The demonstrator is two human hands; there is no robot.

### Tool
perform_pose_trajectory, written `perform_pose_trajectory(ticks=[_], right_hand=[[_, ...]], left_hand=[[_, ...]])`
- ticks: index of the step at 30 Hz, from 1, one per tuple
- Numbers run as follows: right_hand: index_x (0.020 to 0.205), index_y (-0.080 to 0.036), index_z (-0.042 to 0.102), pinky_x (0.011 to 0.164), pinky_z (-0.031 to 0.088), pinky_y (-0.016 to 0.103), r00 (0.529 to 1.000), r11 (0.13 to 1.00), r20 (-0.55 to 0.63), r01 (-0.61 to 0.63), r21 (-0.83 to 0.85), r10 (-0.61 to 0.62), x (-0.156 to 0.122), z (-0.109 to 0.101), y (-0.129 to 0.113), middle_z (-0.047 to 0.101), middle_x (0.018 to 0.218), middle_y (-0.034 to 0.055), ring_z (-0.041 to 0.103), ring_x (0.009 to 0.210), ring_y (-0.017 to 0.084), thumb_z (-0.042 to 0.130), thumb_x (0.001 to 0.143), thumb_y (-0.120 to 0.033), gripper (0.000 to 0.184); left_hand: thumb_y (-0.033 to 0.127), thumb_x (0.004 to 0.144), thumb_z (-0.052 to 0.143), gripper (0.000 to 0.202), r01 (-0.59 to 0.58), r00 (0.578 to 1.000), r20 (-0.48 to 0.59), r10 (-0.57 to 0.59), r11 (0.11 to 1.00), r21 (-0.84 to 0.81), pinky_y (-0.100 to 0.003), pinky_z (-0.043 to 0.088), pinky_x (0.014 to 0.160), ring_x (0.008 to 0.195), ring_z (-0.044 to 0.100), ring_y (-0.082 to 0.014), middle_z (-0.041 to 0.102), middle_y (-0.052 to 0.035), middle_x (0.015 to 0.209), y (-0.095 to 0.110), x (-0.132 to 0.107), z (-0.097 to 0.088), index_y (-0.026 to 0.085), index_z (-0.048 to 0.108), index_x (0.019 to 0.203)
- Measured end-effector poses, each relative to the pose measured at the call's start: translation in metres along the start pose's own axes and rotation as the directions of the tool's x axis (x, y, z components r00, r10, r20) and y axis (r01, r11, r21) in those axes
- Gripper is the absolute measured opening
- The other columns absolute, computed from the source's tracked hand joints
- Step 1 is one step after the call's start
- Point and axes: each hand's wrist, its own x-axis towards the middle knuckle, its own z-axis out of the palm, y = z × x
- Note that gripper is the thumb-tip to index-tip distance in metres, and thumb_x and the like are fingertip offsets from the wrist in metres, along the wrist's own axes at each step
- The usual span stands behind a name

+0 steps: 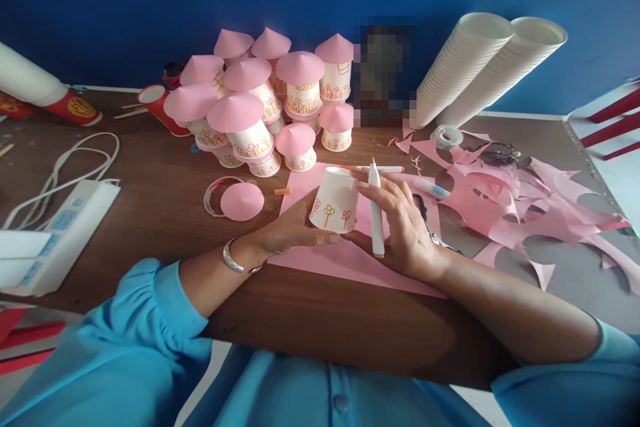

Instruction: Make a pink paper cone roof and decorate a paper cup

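Note:
My left hand [300, 223] is closed around a white paper cup [336, 197], held upside down with its rim low. Orange and red flowers are drawn near that rim. A white marker pen [375, 213] with its yellowish tip pointing up is gripped in my right hand [405, 233], whose fingertips also touch the cup's right side. Beneath both hands lies a sheet of pink paper [310, 253]. A small orange cap [283, 191] rests by the sheet's left edge, and a pink paper cone [243, 201] sits beside it, next to a roll of tape [213, 199].
Several decorated cups with pink cone tops [245, 113] stand at the back. Two tall stacks of white cups [465, 67] lean against the blue wall. Pink paper scraps [500, 200] cover the right side, with scissors [440, 240] nearby. A power strip [70, 233] lies left.

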Motion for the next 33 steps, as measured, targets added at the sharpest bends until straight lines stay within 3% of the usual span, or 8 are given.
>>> perform_pose_trajectory(ticks=[3, 6, 9, 12, 15, 22, 33], right_hand=[[0.163, -0.021, 0.037, 0.104, 0.057, 0.058, 0.997, 0.999, -0.056, 0.043, -0.011, -0.044, 0.0, -0.006, -0.001, 0.064, 0.14, 0.0207, 0.061, 0.133, 0.038, 0.068, 0.102, -0.039, 0.071], [0.154, -0.021, 0.053, 0.077, 0.064, 0.042, 0.984, 0.995, -0.15, 0.098, 0.004, -0.097, 0.0, -0.013, -0.006, 0.069, 0.11, 0.0137, 0.071, 0.099, 0.027, 0.055, 0.108, -0.043, 0.051], [0.139, -0.016, 0.064, 0.058, 0.058, 0.032, 0.986, 0.986, -0.097, 0.143, 0.092, -0.134, 0.0, -0.016, -0.014, 0.065, 0.088, 0.0071, 0.066, 0.073, 0.019, 0.051, 0.109, -0.033, 0.036], [0.129, -0.014, 0.062, 0.057, 0.058, 0.031, 0.99, 0.968, -0.081, 0.134, 0.212, -0.12, 0.001, -0.012, -0.019, 0.067, 0.079, 0.0039, 0.067, 0.067, 0.018, 0.057, 0.102, -0.017, 0.027], [0.117, -0.017, 0.061, 0.057, 0.058, 0.029, 0.992, 0.965, -0.093, 0.103, 0.24, -0.083, 0.002, -0.009, -0.02, 0.068, 0.076, 0.0035, 0.071, 0.069, 0.018, 0.062, 0.096, -0.011, 0.022], [0.111, -0.018, 0.06, 0.059, 0.06, 0.028, 0.991, 0.982, -0.072, 0.125, 0.14, -0.116, 0.002, -0.009, -0.02, 0.07, 0.078, 0.005, 0.072, 0.069, 0.018, 0.062, 0.097, -0.011, 0.016], [0.111, -0.018, 0.06, 0.061, 0.062, 0.029, 0.991, 0.981, -0.052, 0.129, 0.143, -0.123, 0.002, -0.006, -0.019, 0.069, 0.078, 0.0029, 0.072, 0.069, 0.018, 0.063, 0.095, -0.009, 0.018]], left_hand=[[0.035, 0.079, 0.089, 0.057, -0.01, 1.0, -0.024, 0.008, 0.999, -0.054, -0.048, 0.055, 0.103, 0.118, 0.073, -0.0328, 0.078, -0.0137, 0.123, 0.001, -0.001, 0.0, 0.021, 0.067, 0.13], [0.036, 0.077, 0.092, 0.056, -0.045, 0.998, -0.06, 0.035, 0.986, -0.159, -0.05, 0.052, 0.108, 0.117, 0.073, -0.032, 0.079, -0.0112, 0.12, -0.001, 0.0, 0.0, 0.022, 0.071, 0.126], [0.036, 0.074, 0.093, 0.054, -0.052, 0.997, -0.07, 0.038, 0.979, -0.199, -0.047, 0.053, 0.108, 0.116, 0.073, -0.0304, 0.079, -0.0107, 0.117, -0.002, 0.002, 0.0, 0.021, 0.074, 0.122], [0.036, 0.073, 0.094, 0.054, -0.049, 0.997, -0.072, 0.035, 0.978, -0.202, -0.045, 0.053, 0.107, 0.116, 0.072, -0.029, 0.079, -0.0101, 0.119, -0.001, 0.003, 0.001, 0.022, 0.075, 0.121], [0.034, 0.074, 0.093, 0.051, -0.055, 0.997, -0.064, 0.043, 0.979, -0.198, -0.045, 0.052, 0.106, 0.115, 0.072, -0.0289, 0.079, -0.0101, 0.117, 0.001, 0.004, 0.002, 0.022, 0.075, 0.121], [0.034, 0.077, 0.091, 0.043, -0.079, 0.996, -0.06, 0.07, 0.984, -0.161, -0.044, 0.052, 0.104, 0.113, 0.072, -0.0283, 0.079, -0.0101, 0.116, 0.004, 0.005, 0.005, 0.02, 0.076, 0.115], [0.032, 0.075, 0.091, 0.043, -0.059, 0.995, -0.085, 0.046, 0.986, -0.156, -0.039, 0.051, 0.096, 0.105, 0.069, -0.0242, 0.077, -0.0079, 0.11, 0.003, 0.004, 0.005, 0.021, 0.075, 0.113]])
